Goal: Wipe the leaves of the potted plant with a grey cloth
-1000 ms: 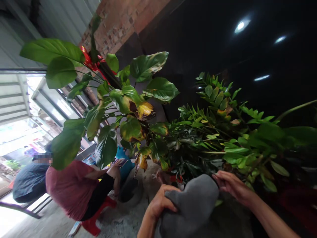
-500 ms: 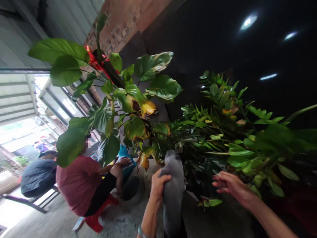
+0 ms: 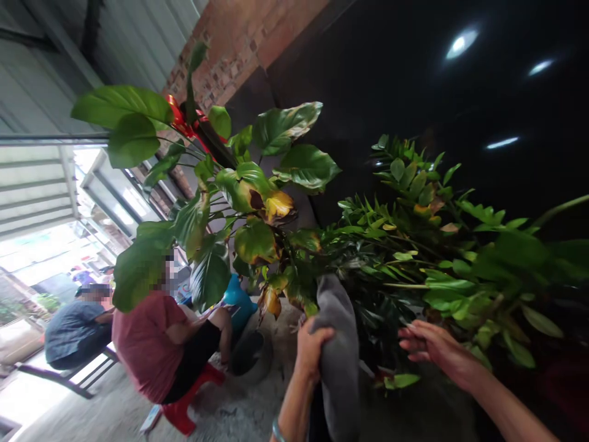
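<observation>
My left hand is closed around a long grey fabric-covered shape. Its thumb lies over the front, and its other fingers are mostly hidden. I cannot tell whether the grey shape is a loose cloth or a clothed leg. To the right, my right hand hovers in front of dark foliage, fingers bent and thumb against the index finger. Whatever may be between those fingertips is too small to make out. Beyond both hands stand a broad-leaved plant with yellowed, browned leaves and a bushy small-leaved plant.
A person in a red shirt sits on a red stool at left, near a dark bucket and a blue object. Another person sits on a bench. A glossy black wall rises behind the plants.
My left hand and the grey shape appear slightly farther right in view. The surroundings at left have shifted right too, as the view turned a little. My right hand keeps nearly the same pose.
</observation>
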### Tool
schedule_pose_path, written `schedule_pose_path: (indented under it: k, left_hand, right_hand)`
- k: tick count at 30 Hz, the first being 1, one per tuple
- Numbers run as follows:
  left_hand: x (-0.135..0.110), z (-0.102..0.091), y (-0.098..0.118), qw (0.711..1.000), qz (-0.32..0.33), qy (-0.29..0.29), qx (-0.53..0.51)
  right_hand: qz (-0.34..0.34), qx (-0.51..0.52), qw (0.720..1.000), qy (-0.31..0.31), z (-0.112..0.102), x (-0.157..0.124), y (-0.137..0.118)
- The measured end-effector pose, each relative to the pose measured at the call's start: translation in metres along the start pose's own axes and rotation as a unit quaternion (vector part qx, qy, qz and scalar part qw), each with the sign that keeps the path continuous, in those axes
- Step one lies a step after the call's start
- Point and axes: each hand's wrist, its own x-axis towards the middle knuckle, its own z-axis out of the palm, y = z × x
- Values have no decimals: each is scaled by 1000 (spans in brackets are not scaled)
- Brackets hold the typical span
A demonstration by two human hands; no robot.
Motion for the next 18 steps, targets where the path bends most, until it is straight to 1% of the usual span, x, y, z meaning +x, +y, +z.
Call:
schedule_pose_path:
  k: [1,2,3,4,6,8,9,10,11,12,13,14,15,17,18]
  left_hand:
    - [-8,-5,-15,999,-32,-37,2]
    - [-16,-11,-25,996,-58,-69,-1]
    - [-24,-17,-29,992,-76,-96,-9]
    - [-30,-23,-27,990,-80,-115,-20]
    - [-37,-28,-9,989,-58,-127,-47]
    - [-34,-25,16,991,-17,-99,-85]
    - [-30,-21,25,992,-2,-69,-105]
    - [-25,-16,30,992,6,-34,-121]
    - [-19,-11,30,992,7,-2,-127]
    - [-15,-8,24,993,1,14,-120]
    - [-11,-6,12,995,-8,10,-99]
    - [-9,-7,-3,997,-19,-14,-67]
    - [-8,-10,-19,997,-34,-61,-26]
    - [-10,-21,-51,988,-67,-124,56]
    - [-13,-27,-62,984,-94,-139,61]
  right_hand:
    - [2,-1,1000,2,-1,-1,-1]
    - [5,-3,1000,-1,-1,-2,-2]
    - [7,-3,1000,-11,-2,-3,-3]
    - [10,-3,1000,-21,-2,-5,-5]
    - [16,0,999,-32,-1,-7,-8]
    - [18,5,1000,-25,1,-9,-10]
    - [15,8,1000,-20,3,-10,-10]
    - [13,12,1000,-16,3,-10,-10]
    - [10,14,1000,-13,4,-9,-9]
    - [7,16,1000,-12,4,-9,-8]
    - [6,14,1000,-9,4,-8,-6]
    - [8,11,1000,-6,4,-7,-5]
    - [11,5,1000,-3,3,-5,-4]
    - [14,-7,1000,5,1,-4,-2]
    - [14,-13,1000,6,0,-3,-1]
